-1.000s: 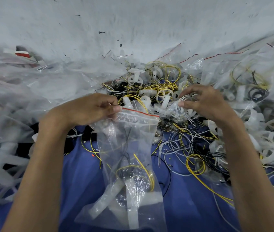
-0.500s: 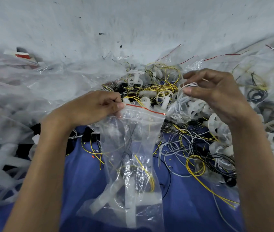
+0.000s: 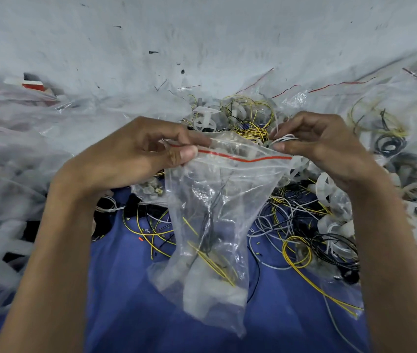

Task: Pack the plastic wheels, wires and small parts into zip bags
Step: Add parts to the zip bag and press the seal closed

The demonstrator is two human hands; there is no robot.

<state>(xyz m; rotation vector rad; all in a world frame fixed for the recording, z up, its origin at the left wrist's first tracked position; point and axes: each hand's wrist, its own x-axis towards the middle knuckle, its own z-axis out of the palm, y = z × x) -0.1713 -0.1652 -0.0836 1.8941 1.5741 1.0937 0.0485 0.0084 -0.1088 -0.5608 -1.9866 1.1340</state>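
Observation:
A clear zip bag (image 3: 217,225) with a red seal line hangs in mid-air; white plastic parts and yellow and black wires lie in its bottom. My left hand (image 3: 136,154) pinches the left corner of the bag's mouth. My right hand (image 3: 324,146) pinches a small bundle of white wires (image 3: 283,138) right at the bag's right top corner, thumb against the rim. Behind and to the right lies a heap of loose wires (image 3: 291,225) and white plastic wheels (image 3: 329,189).
A blue cloth (image 3: 126,289) covers the work surface. Piles of clear plastic bags (image 3: 24,149) crowd the left side, and more bags (image 3: 393,103) holding wires fill the right. A pale wall (image 3: 202,34) rises behind.
My right hand lifted white wires out of the heap and brought them left to the bag's mouth. My left hand raised the bag, so its mouth now stands wider.

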